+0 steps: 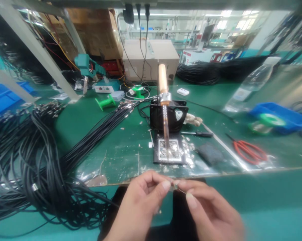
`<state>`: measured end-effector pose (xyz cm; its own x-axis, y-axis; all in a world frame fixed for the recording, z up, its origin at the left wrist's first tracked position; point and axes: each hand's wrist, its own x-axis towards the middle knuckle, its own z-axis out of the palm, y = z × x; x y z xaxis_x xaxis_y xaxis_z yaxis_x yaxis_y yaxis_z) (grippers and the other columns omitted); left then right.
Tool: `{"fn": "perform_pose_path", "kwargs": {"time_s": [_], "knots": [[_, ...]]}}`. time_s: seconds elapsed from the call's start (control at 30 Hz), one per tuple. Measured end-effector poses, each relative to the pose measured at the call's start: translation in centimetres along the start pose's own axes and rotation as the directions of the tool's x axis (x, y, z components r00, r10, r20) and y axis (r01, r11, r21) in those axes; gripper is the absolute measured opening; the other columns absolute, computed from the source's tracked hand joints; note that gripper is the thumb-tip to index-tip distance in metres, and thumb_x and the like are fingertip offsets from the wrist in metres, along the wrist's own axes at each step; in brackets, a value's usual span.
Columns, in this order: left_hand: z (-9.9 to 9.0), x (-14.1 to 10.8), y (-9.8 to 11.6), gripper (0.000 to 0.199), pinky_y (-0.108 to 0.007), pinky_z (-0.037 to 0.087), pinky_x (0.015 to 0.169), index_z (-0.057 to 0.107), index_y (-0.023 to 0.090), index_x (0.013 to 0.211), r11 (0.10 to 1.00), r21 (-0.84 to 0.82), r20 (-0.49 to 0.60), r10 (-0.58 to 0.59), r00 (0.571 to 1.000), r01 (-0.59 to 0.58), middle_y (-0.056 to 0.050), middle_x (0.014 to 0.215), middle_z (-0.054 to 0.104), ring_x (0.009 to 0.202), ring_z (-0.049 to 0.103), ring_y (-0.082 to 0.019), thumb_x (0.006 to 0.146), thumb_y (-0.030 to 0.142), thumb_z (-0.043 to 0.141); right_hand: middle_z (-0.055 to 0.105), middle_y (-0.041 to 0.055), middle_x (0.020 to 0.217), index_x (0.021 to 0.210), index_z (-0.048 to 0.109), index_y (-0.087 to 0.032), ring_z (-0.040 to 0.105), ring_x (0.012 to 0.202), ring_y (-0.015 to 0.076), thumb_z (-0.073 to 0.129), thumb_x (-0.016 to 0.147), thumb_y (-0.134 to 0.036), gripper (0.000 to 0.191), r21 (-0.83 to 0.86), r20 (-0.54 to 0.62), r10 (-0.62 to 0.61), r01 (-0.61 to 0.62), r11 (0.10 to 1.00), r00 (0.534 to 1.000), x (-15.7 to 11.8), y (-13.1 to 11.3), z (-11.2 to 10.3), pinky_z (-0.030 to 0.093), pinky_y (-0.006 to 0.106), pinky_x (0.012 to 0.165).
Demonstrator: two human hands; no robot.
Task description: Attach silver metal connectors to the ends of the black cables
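My left hand (143,201) and my right hand (211,207) meet below the bench's front edge, fingers pinched around a small connector-like piece (175,186). A thin wire runs from it toward my right fingertips; finer detail is blurred. Beyond them a soldering iron (163,80) with a wooden handle stands tip down over a tray of small metal pieces (169,149). A black fan (156,117) sits behind the tray. Black cables (40,147) with metal ends lie in bundles at the left.
Red-handled pliers (250,152), a screwdriver (201,134), a dark pad (210,154) and a blue bin (286,115) lie right. A plastic bottle (253,83) stands behind them. Green spools (105,102) and a teal holder (87,65) are at back left.
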<state>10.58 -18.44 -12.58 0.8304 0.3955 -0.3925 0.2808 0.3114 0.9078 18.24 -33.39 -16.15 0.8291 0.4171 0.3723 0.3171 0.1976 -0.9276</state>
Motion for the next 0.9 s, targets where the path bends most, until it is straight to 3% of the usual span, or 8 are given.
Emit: {"fn": "perform_pose_path", "kwargs": {"time_s": [0.17, 0.3, 0.5, 0.7, 0.9], "knots": [[0.1, 0.1, 0.0, 0.032, -0.021, 0.027, 0.052, 0.072, 0.017, 0.086, 1.000, 0.004, 0.001, 0.008, 1.000, -0.008, 0.002, 0.075, 0.061, 0.057, 0.031, -0.008, 0.089, 0.049, 0.075, 0.082, 0.0018, 0.104, 0.095, 0.074, -0.026, 0.081, 0.094, 0.0171, 0.068, 0.090, -0.006, 0.021, -0.040, -0.027, -0.031, 0.030, 0.999, 0.999, -0.2, -0.1, 0.3, 0.066, 0.019, 0.083], [0.0, 0.4, 0.1, 0.030, -0.020, 0.029, 0.052, 0.073, 0.016, 0.085, 0.998, -0.066, -0.013, -0.005, 1.000, 0.004, 0.001, 0.079, 0.063, 0.056, 0.031, -0.006, 0.085, 0.045, 0.080, 0.082, 0.0001, 0.104, 0.092, 0.073, -0.026, 0.081, 0.091, 0.0160, 0.070, 0.089, -0.009, 0.018, -0.193, -0.110, -0.068, 0.046, 0.980, 0.992, 0.0, -0.3, 0.3, 0.066, 0.019, 0.081], [-0.2, 0.8, 1.0, 0.030, -0.020, 0.021, 0.047, 0.070, 0.014, 0.075, 0.979, -0.200, -0.015, -0.050, 0.999, 0.046, 0.001, 0.079, 0.064, 0.049, 0.028, -0.002, 0.076, 0.038, 0.088, 0.082, 0.0020, 0.103, 0.091, 0.072, -0.023, 0.081, 0.089, 0.0139, 0.067, 0.090, -0.009, 0.014, -0.369, -0.028, -0.206, 0.181, 0.912, 0.978, 0.5, 0.2, 0.5, 0.066, 0.018, 0.083], [-0.3, 1.3, 1.4, 0.025, -0.020, 0.020, 0.047, 0.070, 0.015, 0.075, 0.970, -0.231, 0.016, -0.066, 0.998, 0.068, 0.009, 0.052, 0.041, 0.047, 0.024, -0.004, 0.078, 0.034, 0.086, 0.083, 0.0041, 0.105, 0.091, 0.071, -0.021, 0.081, 0.088, 0.0140, 0.067, 0.088, -0.005, 0.016, -0.371, -0.002, -0.263, 0.243, 0.896, 0.965, 1.1, 0.2, 0.9, 0.066, 0.019, 0.082], [-0.5, 1.7, 1.6, 0.022, -0.020, 0.019, 0.046, 0.070, 0.014, 0.077, 0.966, -0.243, 0.045, -0.084, 0.995, 0.092, 0.007, 0.057, 0.050, 0.046, 0.024, -0.002, 0.080, 0.031, 0.085, 0.083, 0.0055, 0.103, 0.089, 0.072, -0.019, 0.081, 0.088, 0.0141, 0.067, 0.086, -0.003, 0.017, -0.387, 0.026, -0.285, 0.273, 0.881, 0.958, 1.9, 0.0, 0.9, 0.066, 0.018, 0.083]]}}
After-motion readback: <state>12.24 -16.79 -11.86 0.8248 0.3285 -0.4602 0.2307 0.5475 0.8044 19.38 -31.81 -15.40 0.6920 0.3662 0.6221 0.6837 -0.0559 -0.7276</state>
